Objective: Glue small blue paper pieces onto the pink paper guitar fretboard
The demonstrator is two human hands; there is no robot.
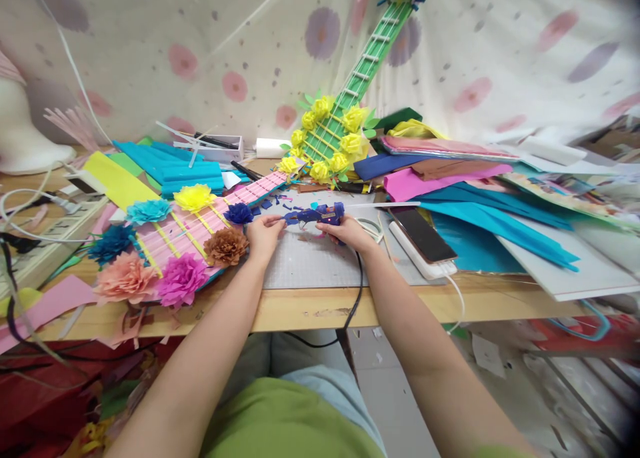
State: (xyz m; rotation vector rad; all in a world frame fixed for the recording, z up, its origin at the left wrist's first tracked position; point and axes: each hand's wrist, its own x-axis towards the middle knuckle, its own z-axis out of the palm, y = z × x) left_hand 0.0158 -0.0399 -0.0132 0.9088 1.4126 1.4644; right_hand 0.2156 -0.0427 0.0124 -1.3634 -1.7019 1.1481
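Observation:
In the head view, my right hand [345, 231] is wrapped round a blue hot glue gun [320, 214]. A long white glue stick [383, 205] juts from the gun's rear, and its black cord drops over the table edge. My left hand [266, 235] is closed in a pinch by the nozzle; a small dark blue bit shows near the fingertips, too small to name. Just left of that hand lies a pink paper guitar [187, 231] with yellow strings. Around its body sit paper flowers, among them a dark blue one [239, 213] and a brown one [226, 247].
A green paper guitar [370, 58] with yellow roses leans against the curtain. Folded coloured paper [490, 218] is heaped at the right. A phone [423, 233] rests on a white power bank [415, 251]. Blue scraps litter the grey cutting mat [300, 268]. A power strip [55, 228] stands left.

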